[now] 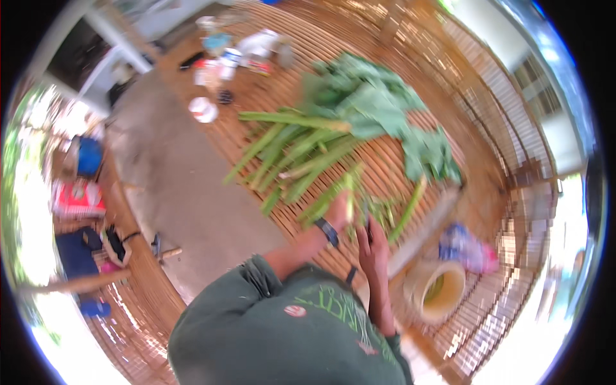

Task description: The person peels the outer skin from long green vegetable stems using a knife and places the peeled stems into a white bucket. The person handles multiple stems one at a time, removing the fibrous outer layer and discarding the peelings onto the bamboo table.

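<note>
My left hand (337, 213), with a dark watch on its wrist, is closed around a pale green stalk (350, 192) at the near end of the slatted bamboo table (378, 176). Close beside it on the right, my right hand (375, 247) grips what looks like a knife (366, 210), its narrow greyish blade blurred by motion. Small cut green pieces (387, 208) lie just past my right hand. Beyond my left hand spreads a pile of long green stalks (301, 151). Large green leaves (378, 96) are heaped farther off, to the right.
A cream bucket (414, 294) with something green inside stands at the lower right, beside a blue-and-pink plastic bag (465, 247). Jars, a white tub (203, 110) and packets crowd the table's far left end. A bamboo bench (138, 256) holding bags lies left, across the grey floor (173, 167).
</note>
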A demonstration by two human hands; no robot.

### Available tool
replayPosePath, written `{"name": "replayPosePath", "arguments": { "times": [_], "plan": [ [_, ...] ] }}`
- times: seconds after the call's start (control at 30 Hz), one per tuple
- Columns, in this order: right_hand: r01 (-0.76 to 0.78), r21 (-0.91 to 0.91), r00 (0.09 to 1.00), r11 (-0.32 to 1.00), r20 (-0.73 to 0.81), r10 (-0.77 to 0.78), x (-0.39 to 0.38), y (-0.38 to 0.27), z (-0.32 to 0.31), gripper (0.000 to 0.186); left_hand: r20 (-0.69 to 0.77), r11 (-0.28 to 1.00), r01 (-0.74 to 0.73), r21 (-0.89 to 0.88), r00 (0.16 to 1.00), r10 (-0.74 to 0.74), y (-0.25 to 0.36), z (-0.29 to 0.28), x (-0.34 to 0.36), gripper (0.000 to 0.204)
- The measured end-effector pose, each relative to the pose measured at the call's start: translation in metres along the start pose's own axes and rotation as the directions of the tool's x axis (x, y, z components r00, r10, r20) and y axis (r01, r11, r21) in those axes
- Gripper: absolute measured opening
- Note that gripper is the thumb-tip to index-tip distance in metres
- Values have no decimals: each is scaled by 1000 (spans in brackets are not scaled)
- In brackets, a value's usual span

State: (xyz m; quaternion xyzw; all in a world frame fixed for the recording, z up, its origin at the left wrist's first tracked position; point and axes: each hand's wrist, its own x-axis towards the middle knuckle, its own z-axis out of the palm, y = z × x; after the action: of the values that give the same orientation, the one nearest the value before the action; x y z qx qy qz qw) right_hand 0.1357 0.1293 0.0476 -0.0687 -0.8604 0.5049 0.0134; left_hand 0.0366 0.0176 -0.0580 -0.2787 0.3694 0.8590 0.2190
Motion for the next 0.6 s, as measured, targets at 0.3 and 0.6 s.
{"name": "replayPosePath", "arguments": {
  "times": [0.3, 0.6],
  "plan": [
    [-22, 46, 1000, 999, 16, 21, -30, -10, -15, 47, 117, 958, 286, -37, 953, -280, 28, 4, -18, 34],
    [156, -65, 988, 986, -8, -156, -34, -1, 0, 51, 174, 937, 344, -58, 928, -329, 30, 5, -18, 30]
  ]
}}
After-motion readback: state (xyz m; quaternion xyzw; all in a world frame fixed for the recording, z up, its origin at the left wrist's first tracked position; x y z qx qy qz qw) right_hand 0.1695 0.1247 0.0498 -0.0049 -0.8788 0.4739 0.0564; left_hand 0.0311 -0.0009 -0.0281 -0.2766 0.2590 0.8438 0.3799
